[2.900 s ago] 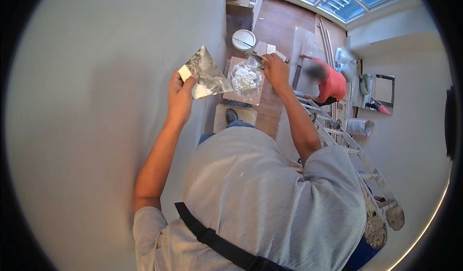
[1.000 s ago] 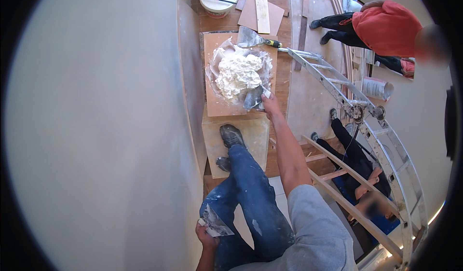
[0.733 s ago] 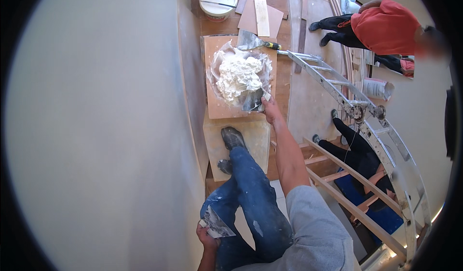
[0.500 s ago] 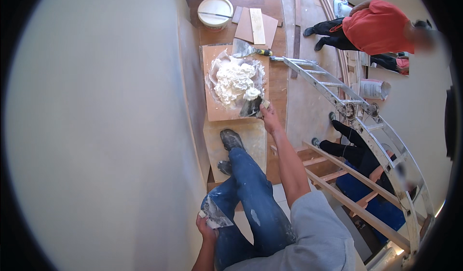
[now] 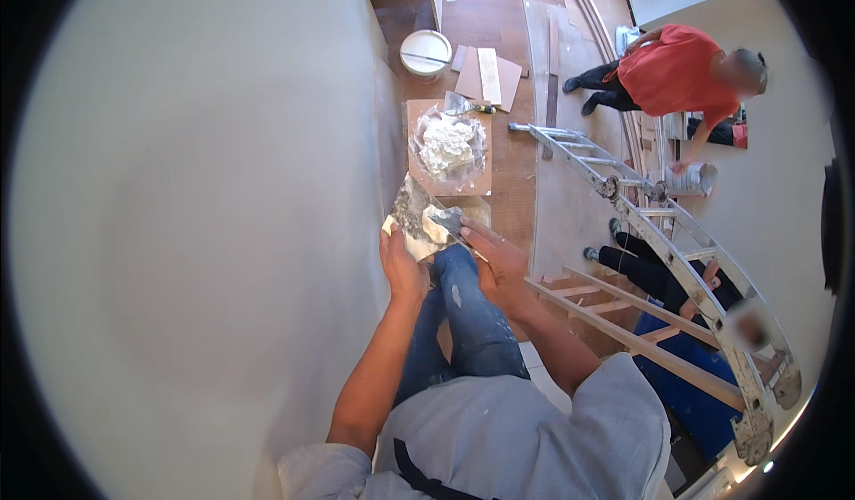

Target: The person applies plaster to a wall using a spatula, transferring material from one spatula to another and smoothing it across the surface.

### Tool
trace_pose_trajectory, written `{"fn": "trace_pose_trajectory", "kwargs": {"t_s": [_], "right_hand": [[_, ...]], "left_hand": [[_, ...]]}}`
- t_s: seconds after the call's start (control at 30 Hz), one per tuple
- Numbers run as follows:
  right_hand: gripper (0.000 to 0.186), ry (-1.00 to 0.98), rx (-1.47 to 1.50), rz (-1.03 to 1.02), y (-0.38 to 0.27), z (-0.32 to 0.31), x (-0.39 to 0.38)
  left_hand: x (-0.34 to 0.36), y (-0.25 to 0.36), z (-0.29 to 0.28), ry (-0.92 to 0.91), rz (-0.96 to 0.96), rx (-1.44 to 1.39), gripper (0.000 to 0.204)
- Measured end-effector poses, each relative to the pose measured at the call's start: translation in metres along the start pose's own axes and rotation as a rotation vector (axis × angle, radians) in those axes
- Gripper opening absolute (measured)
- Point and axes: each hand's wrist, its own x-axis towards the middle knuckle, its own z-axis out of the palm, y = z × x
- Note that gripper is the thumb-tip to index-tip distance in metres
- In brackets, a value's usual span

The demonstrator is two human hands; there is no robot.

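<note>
In front of my body, my left hand [image 5: 403,267] grips a wide, smeared metal spatula [image 5: 408,199] by its pale back edge. My right hand [image 5: 500,264] holds a smaller dark putty knife [image 5: 451,221] against that plate, with a lump of off-white putty [image 5: 434,226] between the two blades. Beyond them, a heap of white putty [image 5: 447,144] spreads over a tan board [image 5: 481,185] on the floor. A broad scraper [image 5: 458,103] with a black and yellow handle lies at the board's far edge.
A smooth pale wall [image 5: 205,233] rises close on my left. Past the board stand a lidded white bucket [image 5: 426,53] and some board offcuts [image 5: 508,77]. To the right are a metal ladder [image 5: 623,188], a wooden ladder [image 5: 641,335], a person in red [image 5: 672,68] and a seated person in dark clothes [image 5: 646,268].
My right hand has come back from the heap with putty on its knife. My left hand has risen from beside my leg, bringing the wide spatula to meet it. The person in red has lowered an arm.
</note>
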Motion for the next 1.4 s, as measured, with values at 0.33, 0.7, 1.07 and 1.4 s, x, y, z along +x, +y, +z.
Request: {"fn": "trace_pose_trajectory", "kwargs": {"t_s": [0.33,0.7,1.07,1.4], "right_hand": [[0.038,0.081,-0.221,-0.181,-0.064,-0.065,0.0],[0.05,-0.592,1.267,0.408,-0.122,-0.1,0.061],[0.039,-0.24,0.722,0.064,-0.166,-0.128,0.034],[0.048,-0.485,-0.3,-1.134,-0.335,-0.147,0.054]], "left_hand": [[-0.106,0.13,0.028,-0.277,0.061,-0.116,0.031],[-0.177,0.188,0.051,-0.645,-0.182,0.023,0.038],[-0.227,0.239,-0.007,-0.505,0.019,0.042,0.034],[-0.288,0.278,-0.021,-0.407,0.053,0.231,0.029]]}}
